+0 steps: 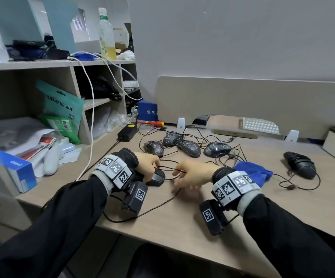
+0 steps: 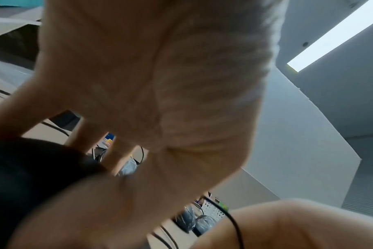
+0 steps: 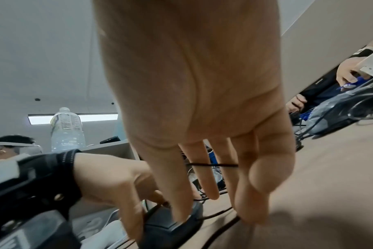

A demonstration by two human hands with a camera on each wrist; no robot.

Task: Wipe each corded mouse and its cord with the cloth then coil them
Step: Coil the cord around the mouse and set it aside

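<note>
My left hand grips a black corded mouse near the desk's front left; the left wrist view shows the hand over the dark mouse. Its thin black cord runs in loops to my right hand. In the right wrist view the cord crosses that hand's fingers, and the thumb seems to pinch it against the forefinger. The blue cloth lies crumpled just right of my right wrist. Several patterned mice with tangled cords sit behind. A larger black mouse lies at the right.
A cluttered shelf unit stands on the left, with a white cable hanging down to the desk. A black power brick and a red-yellow screwdriver lie at the back left. A beige partition closes off the desk's rear.
</note>
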